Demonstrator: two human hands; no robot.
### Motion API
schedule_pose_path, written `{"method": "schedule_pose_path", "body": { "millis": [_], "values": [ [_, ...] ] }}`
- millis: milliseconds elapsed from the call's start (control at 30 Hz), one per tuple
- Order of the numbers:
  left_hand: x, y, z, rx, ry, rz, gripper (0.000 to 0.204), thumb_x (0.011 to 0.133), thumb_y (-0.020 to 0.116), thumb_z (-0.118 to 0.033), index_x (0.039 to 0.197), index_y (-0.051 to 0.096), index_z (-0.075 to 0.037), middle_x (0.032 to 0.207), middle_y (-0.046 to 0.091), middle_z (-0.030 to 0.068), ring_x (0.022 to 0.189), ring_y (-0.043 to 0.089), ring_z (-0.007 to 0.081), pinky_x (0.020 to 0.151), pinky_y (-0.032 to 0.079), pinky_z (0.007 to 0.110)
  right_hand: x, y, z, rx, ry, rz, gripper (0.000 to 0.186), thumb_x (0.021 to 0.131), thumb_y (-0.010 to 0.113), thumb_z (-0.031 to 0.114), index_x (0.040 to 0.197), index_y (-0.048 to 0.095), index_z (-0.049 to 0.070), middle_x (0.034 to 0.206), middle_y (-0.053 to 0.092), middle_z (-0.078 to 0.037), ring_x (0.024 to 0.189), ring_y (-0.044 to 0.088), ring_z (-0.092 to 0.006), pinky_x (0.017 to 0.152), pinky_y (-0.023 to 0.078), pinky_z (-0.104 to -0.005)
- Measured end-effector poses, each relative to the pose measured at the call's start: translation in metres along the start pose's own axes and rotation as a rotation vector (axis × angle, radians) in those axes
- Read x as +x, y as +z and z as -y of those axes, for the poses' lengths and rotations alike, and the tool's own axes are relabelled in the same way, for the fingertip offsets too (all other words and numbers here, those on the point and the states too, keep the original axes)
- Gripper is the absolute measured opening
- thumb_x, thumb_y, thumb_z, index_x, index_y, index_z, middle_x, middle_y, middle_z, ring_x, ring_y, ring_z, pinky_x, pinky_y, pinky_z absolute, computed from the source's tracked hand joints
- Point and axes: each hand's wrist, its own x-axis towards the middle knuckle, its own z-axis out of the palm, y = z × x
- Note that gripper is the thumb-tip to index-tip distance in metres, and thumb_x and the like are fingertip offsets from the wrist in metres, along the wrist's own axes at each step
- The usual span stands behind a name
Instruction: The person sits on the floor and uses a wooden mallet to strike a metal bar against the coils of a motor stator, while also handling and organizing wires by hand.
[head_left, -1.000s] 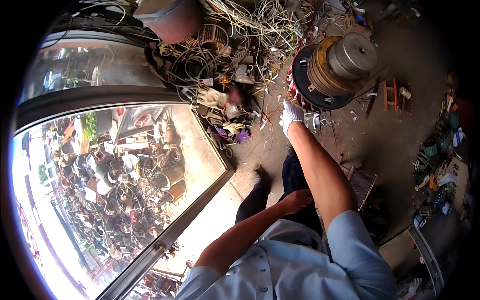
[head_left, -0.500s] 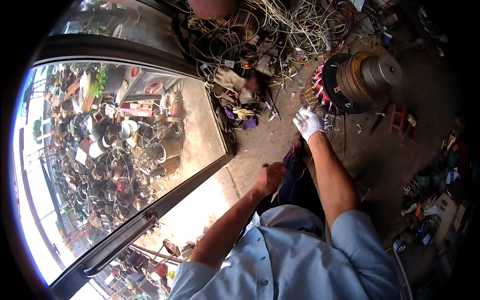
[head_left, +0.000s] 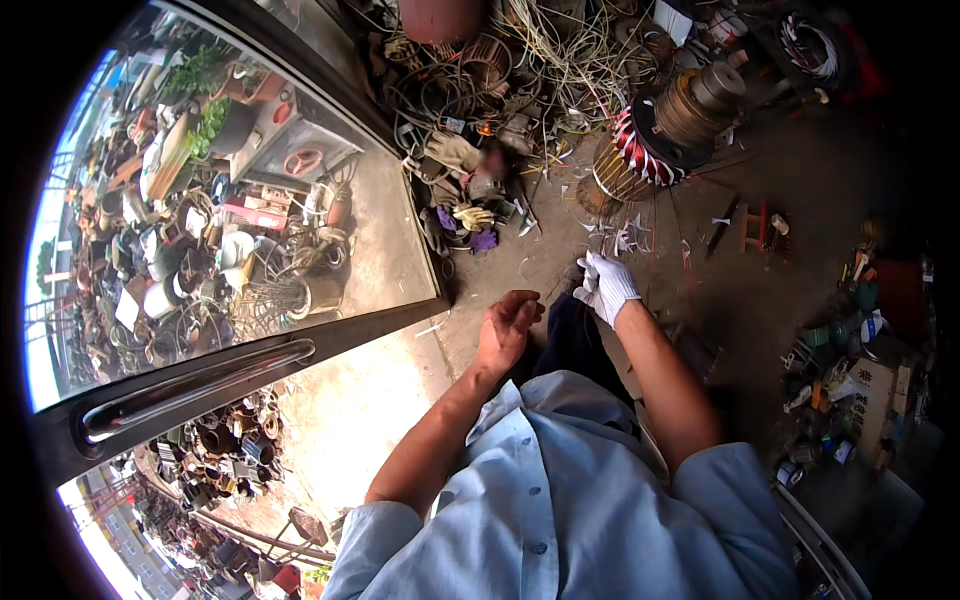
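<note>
My bare left hand (head_left: 512,322) is raised in front of my body with its fingers curled; anything inside them is too small or hidden to make out. A short way to its right, my right hand (head_left: 604,284), in a white knitted glove, has bent fingers drawn together, their contents unclear. Beyond both hands stands a motor rotor with red-and-white laced windings (head_left: 640,150), a black disc and stacked metal rings (head_left: 685,105). White scraps (head_left: 625,235) and thin red wires lie on the floor below it.
A glass door with a metal handle (head_left: 195,390) fills my left side, heaped scrap beyond it. Tangled cables (head_left: 560,50), old gloves (head_left: 450,150) and a rusty drum (head_left: 440,15) lie ahead. A red wooden frame (head_left: 755,230) and piled cardboard (head_left: 870,400) with oddments are at right.
My gloved hand has come down from beside the rotor toward my body. My left hand has risen and moved left, closer to the door. My view has shifted, with the door handle now larger.
</note>
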Motion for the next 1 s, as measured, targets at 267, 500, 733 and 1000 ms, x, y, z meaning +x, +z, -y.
{"method": "schedule_pose_path", "body": {
  "millis": [267, 500, 733, 1000],
  "values": [
    [0.039, -0.029, -0.016, 0.021, -0.018, 0.005, 0.031, 0.104, 0.058, -0.028, 0.117, 0.067, -0.001, 0.098, 0.072, 0.006, 0.086, 0.065, 0.0146, 0.078, 0.053, 0.03, -0.115, 0.004, -0.018, -0.087, -0.037, 0.102, 0.027, 0.103, 0.061, 0.032, 0.098, 0.064, 0.006, 0.057, 0.043, 0.008, 0.043, 0.039, -0.0066, 0.043, 0.038, -0.0293],
    [0.097, 0.031, 0.012, -0.013, -0.543, 0.441, 0.064, 0.096, 0.065, -0.059, 0.132, 0.06, -0.007, 0.11, 0.071, 0.0095, 0.088, 0.068, 0.0226, 0.079, 0.055, 0.04, -0.142, 0.055, -0.07, -0.332, -0.22, -0.007, 0.018, 0.1, 0.061, 0.025, 0.093, 0.062, 0.009, 0.069, 0.06, 0.0, 0.047, 0.048, -0.0111, 0.039, 0.044, -0.0319],
    [0.126, 0.036, 0.043, 0.538, -0.221, 0.243, 0.026, 0.088, 0.051, 0.0, 0.102, 0.072, -0.003, 0.079, 0.07, 0.0194, 0.076, 0.073, 0.0288, 0.069, 0.059, 0.043, -0.094, 0.035, -0.096, -0.669, -0.104, 0.362, 0.017, 0.098, 0.063, 0.021, 0.091, 0.061, 0.006, 0.068, 0.058, -0.001, 0.052, 0.055, -0.0116, 0.047, 0.044, -0.0294],
    [0.081, -0.073, 0.045, 0.951, 0.072, 0.196, 0.029, 0.105, 0.051, -0.029, 0.119, 0.069, -0.012, 0.104, 0.073, 0.0213, 0.096, 0.069, 0.0428, 0.081, 0.056, 0.05, 0.052, 0.022, 0.036, -0.101, -0.231, -0.129, 0.017, 0.1, 0.066, 0.027, 0.103, 0.061, 0.011, 0.083, 0.063, -0.002, 0.063, 0.061, -0.0141, 0.052, 0.049, -0.0297]
  ]
}}
